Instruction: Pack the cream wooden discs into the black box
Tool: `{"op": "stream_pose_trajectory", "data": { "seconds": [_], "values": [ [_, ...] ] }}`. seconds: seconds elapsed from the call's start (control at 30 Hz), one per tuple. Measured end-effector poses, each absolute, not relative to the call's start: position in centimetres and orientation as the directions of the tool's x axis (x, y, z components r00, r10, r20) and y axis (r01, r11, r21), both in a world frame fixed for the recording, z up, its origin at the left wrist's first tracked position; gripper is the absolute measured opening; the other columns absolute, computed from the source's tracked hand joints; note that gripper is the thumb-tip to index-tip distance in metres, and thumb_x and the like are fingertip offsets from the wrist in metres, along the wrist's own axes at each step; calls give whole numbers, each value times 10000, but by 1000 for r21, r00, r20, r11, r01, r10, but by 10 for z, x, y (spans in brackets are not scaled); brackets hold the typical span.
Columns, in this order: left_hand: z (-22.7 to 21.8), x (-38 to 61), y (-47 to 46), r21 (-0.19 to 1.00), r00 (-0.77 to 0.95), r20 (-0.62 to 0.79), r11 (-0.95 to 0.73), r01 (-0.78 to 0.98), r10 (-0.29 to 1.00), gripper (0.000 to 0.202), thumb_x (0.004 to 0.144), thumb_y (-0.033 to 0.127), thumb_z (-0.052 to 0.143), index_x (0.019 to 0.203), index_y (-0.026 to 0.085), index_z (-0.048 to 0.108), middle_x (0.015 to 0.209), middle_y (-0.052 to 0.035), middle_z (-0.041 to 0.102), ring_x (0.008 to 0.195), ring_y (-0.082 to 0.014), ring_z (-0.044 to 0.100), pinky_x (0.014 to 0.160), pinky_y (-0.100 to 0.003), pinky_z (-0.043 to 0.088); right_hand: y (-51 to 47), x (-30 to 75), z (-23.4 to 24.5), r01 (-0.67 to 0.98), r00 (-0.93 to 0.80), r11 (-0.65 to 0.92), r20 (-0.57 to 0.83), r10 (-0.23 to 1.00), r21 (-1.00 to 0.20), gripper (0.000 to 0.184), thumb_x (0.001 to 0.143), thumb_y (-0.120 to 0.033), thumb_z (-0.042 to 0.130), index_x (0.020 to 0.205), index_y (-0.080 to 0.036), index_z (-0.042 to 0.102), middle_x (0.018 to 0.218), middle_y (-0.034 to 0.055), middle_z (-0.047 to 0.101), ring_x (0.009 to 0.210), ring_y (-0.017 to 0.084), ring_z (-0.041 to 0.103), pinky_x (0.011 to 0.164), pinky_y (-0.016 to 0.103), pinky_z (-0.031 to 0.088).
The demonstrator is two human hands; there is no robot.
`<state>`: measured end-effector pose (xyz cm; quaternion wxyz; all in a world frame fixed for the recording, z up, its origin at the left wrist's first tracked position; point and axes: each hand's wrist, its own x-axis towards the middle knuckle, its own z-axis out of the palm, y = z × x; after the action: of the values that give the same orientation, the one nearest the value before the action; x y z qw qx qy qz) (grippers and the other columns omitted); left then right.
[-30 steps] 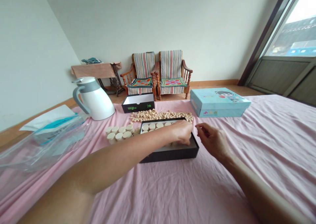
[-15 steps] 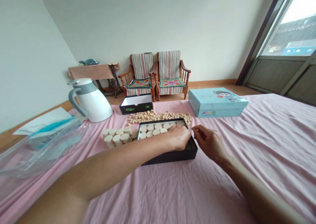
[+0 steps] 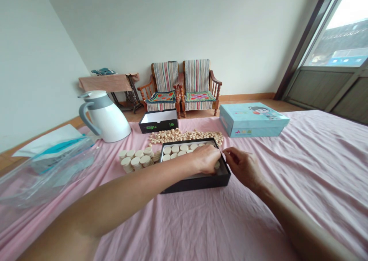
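A black box [image 3: 198, 182] with a white inside holds rows of pale round wooden discs [image 3: 184, 148]. My left hand [image 3: 207, 159] reaches over it from the left, its fingers curled down into the right end. Discs show just under those fingers, which are closed around them; the fingertips are partly hidden. Beside the box's right wall is my right hand [image 3: 244, 167], thumb and forefinger pinched at the rim. What lies between them, if anything, is too small to tell. More discs stand in stacks [image 3: 136, 162] on the cloth to the left, partly behind my left forearm.
Behind the box lie many small wooden pieces [image 3: 186, 136] and a black lid [image 3: 159, 126]. A light blue box [image 3: 253, 119] is at the back right. On the left are a white jug [image 3: 109, 119] and clear plastic packaging [image 3: 54, 169]. Pink cloth [image 3: 258, 222] covers the surface.
My left hand has shifted slightly within the box's right end, and discs now show below its fingers. My right hand has barely moved at the rim.
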<state>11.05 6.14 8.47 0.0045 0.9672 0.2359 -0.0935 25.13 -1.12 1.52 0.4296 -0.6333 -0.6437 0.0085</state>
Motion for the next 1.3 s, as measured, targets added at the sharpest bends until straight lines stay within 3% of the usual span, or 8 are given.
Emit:
{"op": "stream_pose_trajectory", "data": {
  "seconds": [0.23,0.3,0.37,0.47,0.6,0.77,1.13,1.3],
  "values": [
    [106,95,67,75,917,-40,-914,399,397,236,661,306,693,822,134,700,829,-99,711,786,-246,654,644,-283,468,-11,251,16,807,169,195,534,828,-557,232,871,-303,459,811,-183,648,559,-22,572,495,108,517,513,216,352],
    [112,88,65,181,901,75,-894,410,428,147,742,256,637,815,140,692,822,-73,707,781,-201,644,685,-267,450,-11,252,16,806,177,189,532,828,-562,225,869,-302,461,822,-185,647,568,-22,579,502,109,519,515,217,351],
    [115,79,60,340,875,112,-846,412,471,208,859,266,521,817,137,679,776,-51,693,732,-153,631,673,-239,429,-11,252,15,808,179,183,529,830,-560,222,867,-306,464,819,-187,646,562,-23,573,503,112,518,516,219,350],
    [112,68,47,482,891,-20,-777,406,454,441,936,445,376,800,131,655,695,-31,644,632,-121,583,568,-212,379,-12,251,15,814,174,176,521,836,-554,217,864,-301,463,811,-190,642,566,-19,577,513,119,523,525,223,355],
    [100,63,37,487,906,-202,-764,423,372,591,921,580,275,779,131,633,689,-29,594,603,-123,531,521,-221,334,-12,250,17,816,168,171,509,844,-552,219,866,-302,459,805,-191,637,568,-18,577,513,119,520,530,223,358],
    [89,69,43,561,904,-346,-717,413,250,592,879,640,322,808,133,621,776,-39,592,711,-153,560,589,-223,378,-12,250,17,812,167,159,485,858,-561,229,870,-303,453,805,-185,638,572,-15,590,509,118,522,519,221,358],
    [83,75,45,560,904,-314,-713,422,289,715,895,656,142,743,129,600,709,-37,537,643,-140,487,570,-227,368,-10,249,15,791,163,170,469,868,-588,244,877,-314,456,787,-173,634,596,-6,593,530,119,531,535,236,364],
    [79,74,43,561,909,-284,-716,415,305,643,919,605,195,847,127,619,811,-64,614,718,-158,547,635,-234,405,-12,249,15,785,185,163,477,859,-598,218,874,-305,464,827,-181,637,588,-12,588,521,123,529,531,243,379]
  ]
}}
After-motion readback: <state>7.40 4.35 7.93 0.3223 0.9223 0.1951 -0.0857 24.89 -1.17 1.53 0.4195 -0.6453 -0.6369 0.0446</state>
